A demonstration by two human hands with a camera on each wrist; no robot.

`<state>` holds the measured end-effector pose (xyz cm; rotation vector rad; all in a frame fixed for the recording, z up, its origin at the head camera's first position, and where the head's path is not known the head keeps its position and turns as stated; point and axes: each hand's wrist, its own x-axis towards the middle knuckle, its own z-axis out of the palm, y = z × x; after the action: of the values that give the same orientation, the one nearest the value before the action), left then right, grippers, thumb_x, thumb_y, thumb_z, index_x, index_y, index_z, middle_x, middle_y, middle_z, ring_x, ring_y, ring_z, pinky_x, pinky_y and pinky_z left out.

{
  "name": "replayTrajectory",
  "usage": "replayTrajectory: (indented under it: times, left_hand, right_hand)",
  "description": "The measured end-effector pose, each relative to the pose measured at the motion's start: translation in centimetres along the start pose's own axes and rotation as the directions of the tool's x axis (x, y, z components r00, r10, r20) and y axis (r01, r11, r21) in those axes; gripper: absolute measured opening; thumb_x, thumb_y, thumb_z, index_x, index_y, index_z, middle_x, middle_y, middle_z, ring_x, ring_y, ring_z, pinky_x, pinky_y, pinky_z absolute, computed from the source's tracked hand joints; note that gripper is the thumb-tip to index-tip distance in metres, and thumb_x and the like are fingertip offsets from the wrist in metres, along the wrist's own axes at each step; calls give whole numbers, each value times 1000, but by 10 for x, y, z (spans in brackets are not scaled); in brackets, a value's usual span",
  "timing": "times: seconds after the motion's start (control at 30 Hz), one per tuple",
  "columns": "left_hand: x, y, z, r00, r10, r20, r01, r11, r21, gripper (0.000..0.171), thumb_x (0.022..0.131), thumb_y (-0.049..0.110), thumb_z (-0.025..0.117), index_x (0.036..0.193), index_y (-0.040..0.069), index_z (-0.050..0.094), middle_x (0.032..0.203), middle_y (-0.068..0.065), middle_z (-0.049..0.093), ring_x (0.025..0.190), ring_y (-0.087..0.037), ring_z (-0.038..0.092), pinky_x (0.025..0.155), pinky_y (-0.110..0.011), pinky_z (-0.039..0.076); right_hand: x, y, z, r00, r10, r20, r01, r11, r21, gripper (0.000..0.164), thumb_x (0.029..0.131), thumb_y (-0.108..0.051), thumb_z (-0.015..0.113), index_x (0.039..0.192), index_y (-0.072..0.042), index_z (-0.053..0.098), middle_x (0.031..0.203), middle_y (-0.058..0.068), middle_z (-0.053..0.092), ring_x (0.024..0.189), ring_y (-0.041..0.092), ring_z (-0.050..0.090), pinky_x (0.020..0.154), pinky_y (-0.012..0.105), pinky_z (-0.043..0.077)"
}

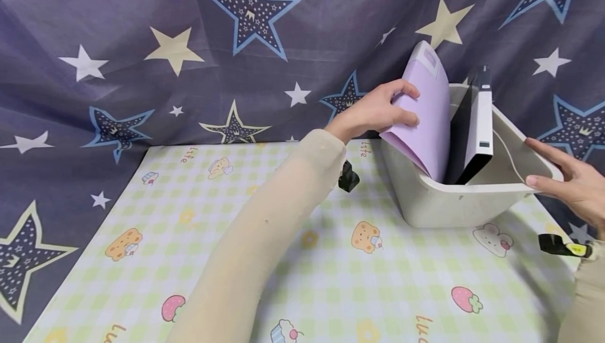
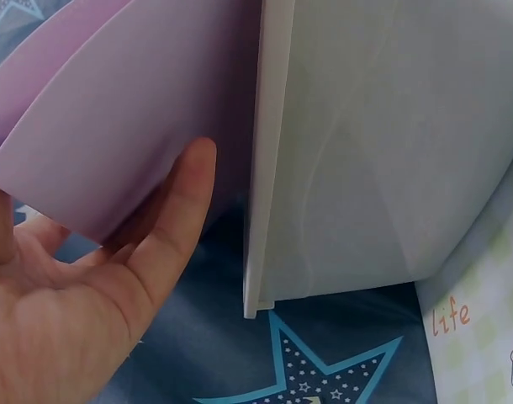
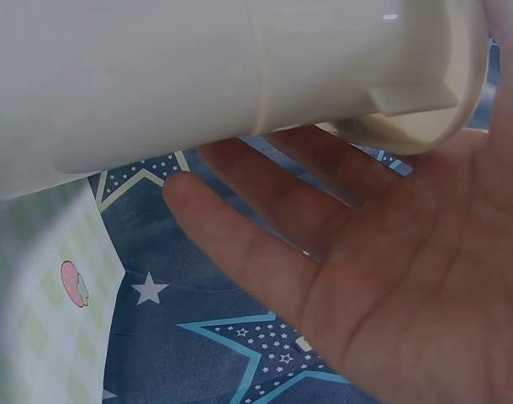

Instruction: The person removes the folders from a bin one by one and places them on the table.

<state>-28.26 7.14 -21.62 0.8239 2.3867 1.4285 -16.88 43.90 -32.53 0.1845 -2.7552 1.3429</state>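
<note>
A light purple folder [image 1: 427, 106] with a paler strip and label at its top leans upright in the left part of a white plastic bin [image 1: 437, 209]. My left hand [image 1: 373, 109] grips the folder's left edge, which bows outward over the bin's rim. In the left wrist view, fingers of my left hand [image 2: 97, 295] lie along the purple cover and at its lower edge. At the bin's right rim, my right hand [image 1: 574, 180] holds on with the thumb over the edge. Its other fingers [image 3: 265, 194] extend along the outer wall in the right wrist view.
Beside the folder in the bin stands a black binder [image 1: 478, 122] with a white spine, tilted. A checkered tablecloth [image 1: 212, 259] with cartoon prints covers the table. Behind it hangs a dark star-patterned cloth [image 1: 283, 80], close to the bin's back.
</note>
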Motion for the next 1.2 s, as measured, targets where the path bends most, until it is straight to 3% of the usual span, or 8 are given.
replayTrajectory:
  times: [0.27,0.5,0.7,0.8,0.9,1.0,1.2]
  left_hand:
    - [0,-2,0,1000,-3,13,3,999,-48,48,76,9,73,120,17,55,117,-1,51,94,-14,55,71,-20,47]
    - [0,-2,1,1000,-1,0,1,998,-59,46,75,8,73,118,18,57,117,-1,51,94,-14,54,70,-20,47]
    - [0,0,2,1000,-26,-2,26,998,-60,46,75,9,72,117,20,57,117,1,50,94,-13,54,68,-21,47]
    - [0,2,2,999,-31,-10,30,998,-62,46,75,9,72,117,21,57,117,3,50,93,-12,54,70,-20,47]
    - [1,3,4,999,-27,-23,25,998,-65,46,74,8,72,116,22,58,118,5,50,96,-10,52,76,-17,45]
    - [1,4,6,999,-36,-35,33,997,-75,46,73,8,72,114,22,59,117,5,50,96,-11,52,76,-18,45]
    - [0,2,6,997,-64,-53,59,994,-94,46,73,7,72,114,23,59,117,4,50,94,-12,55,74,-19,46]
  right_hand:
    - [3,1,1,999,30,27,-29,999,-39,83,95,-9,58,152,-34,5,159,-10,-3,120,-2,27,69,2,36]
    - [3,0,0,1000,14,28,-13,1000,-23,82,95,-5,58,153,-32,6,159,-7,2,105,-4,34,67,7,44]
    - [1,-2,1,1000,3,31,-3,1000,-3,83,95,-2,56,153,-30,6,159,-7,2,103,-7,35,65,8,45]
    - [1,-3,1,1000,-5,27,4,999,48,82,94,3,55,154,-27,7,154,-5,17,99,-12,40,65,10,48]
    - [1,-3,-1,1000,-8,17,6,996,87,82,93,6,53,154,-25,9,134,-11,32,93,-13,45,63,12,49]
    - [1,-3,-2,1000,-9,26,5,991,135,81,92,9,52,154,-24,11,118,-19,33,92,-12,46,63,14,50]
    - [3,-4,0,999,-5,44,-2,988,157,81,93,9,51,154,-22,9,120,-17,33,92,-12,47,63,14,50]
